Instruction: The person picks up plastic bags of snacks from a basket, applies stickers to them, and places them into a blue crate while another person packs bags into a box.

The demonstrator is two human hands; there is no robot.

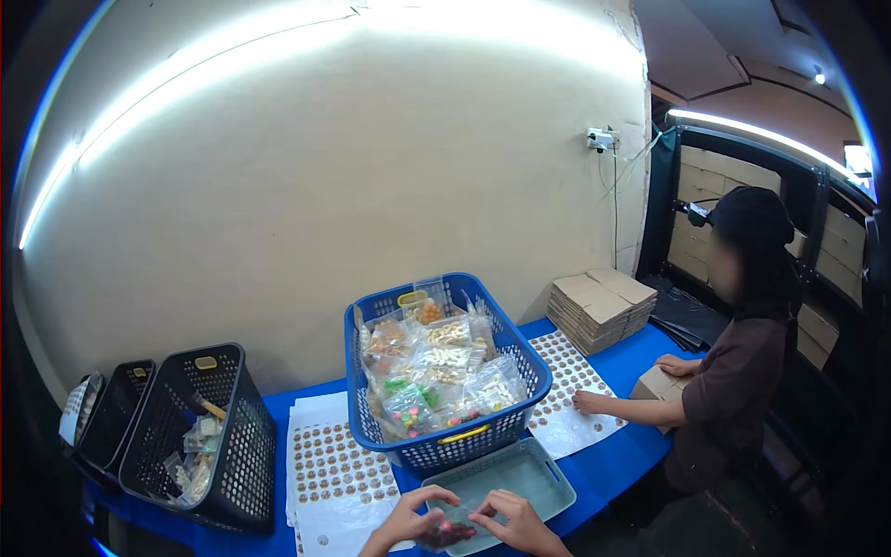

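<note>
My left hand (pixel 413 520) and my right hand (pixel 509 522) are close together at the bottom centre, over the near part of a grey-green tray (pixel 548 472). Between them is a small clear plastic bag (pixel 447 534) with dark red contents. Both hands pinch its top edge. Just beyond the tray stands a blue basket (pixel 543 371) filled with clear bags of white, orange, green and multicoloured pieces. A sheet of round stickers (pixel 343 464) lies left of my hands.
Dark baskets (pixel 255 464) stand at the left, one holding small bags. Right of the blue basket lies another sticker sheet (pixel 568 381), with stacked flat cardboard (pixel 603 302) behind it. A co-worker (pixel 742 371) at the right touches a cardboard box (pixel 657 385) and the sheet.
</note>
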